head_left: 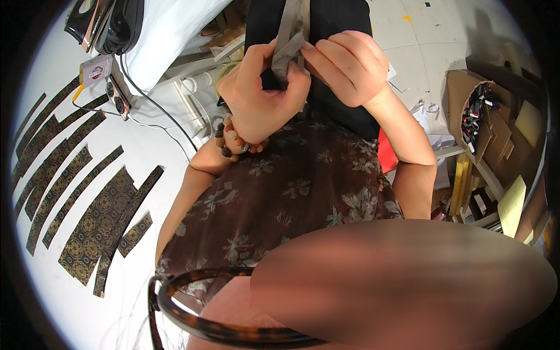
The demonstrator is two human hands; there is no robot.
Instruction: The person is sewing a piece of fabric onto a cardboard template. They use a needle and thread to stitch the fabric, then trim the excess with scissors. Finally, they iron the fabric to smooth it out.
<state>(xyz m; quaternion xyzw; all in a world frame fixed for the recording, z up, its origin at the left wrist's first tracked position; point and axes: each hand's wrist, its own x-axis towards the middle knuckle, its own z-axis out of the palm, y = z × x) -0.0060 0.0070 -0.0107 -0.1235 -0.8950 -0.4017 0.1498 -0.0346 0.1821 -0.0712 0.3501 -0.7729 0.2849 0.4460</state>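
A narrow grey strip of cloth-like material [286, 55] is folded over between my two hands, above something black [341, 17] that looks like cloth. My left hand [262, 90], with a bead bracelet [233, 140] at its wrist, pinches the strip between thumb and fingers. On the other side, my right hand [350, 67] has its fingers curled and its fingertips at the strip's folded end. The exact fold under the fingertips is partly hidden.
Dark gold-patterned pieces [102, 224] lie on a white table [131, 303] at left. A phone [118, 99], cables and a small box [96, 71] sit beyond them. At right, a cardboard box [458, 96] holds several dark pen-like items [478, 114] beside cardboard pieces.
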